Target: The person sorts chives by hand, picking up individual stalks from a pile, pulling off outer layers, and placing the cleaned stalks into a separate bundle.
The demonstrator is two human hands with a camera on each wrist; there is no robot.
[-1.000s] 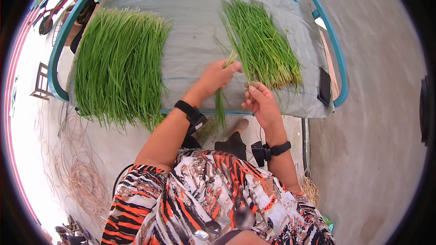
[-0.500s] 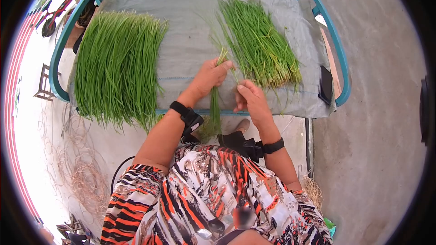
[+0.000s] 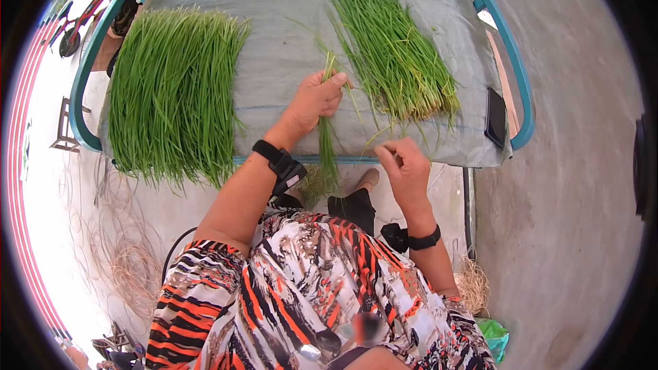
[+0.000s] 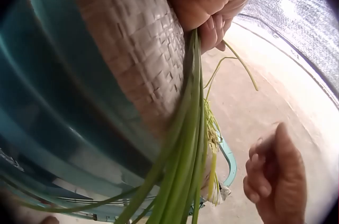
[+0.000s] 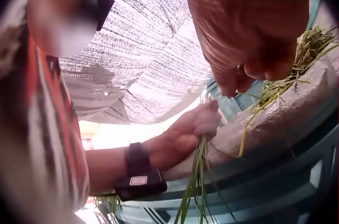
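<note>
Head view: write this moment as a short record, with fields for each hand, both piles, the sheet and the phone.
left hand: grips a small bunch of green stalks
right hand: fingers curled, nothing visible held
left pile: green stalks, overhanging the near edge
right pile: green stalks, yellowish at the near end
sheet: grey, under both piles
phone: black, right of the right pile

Overhead sheeting [image 5: 143, 39] and concrete floor [image 3: 562, 164] suggest a covered yard

slim green bunch [image 3: 326, 142] hangs, pale ends up, near larger heap [image 3: 404, 62].
</note>
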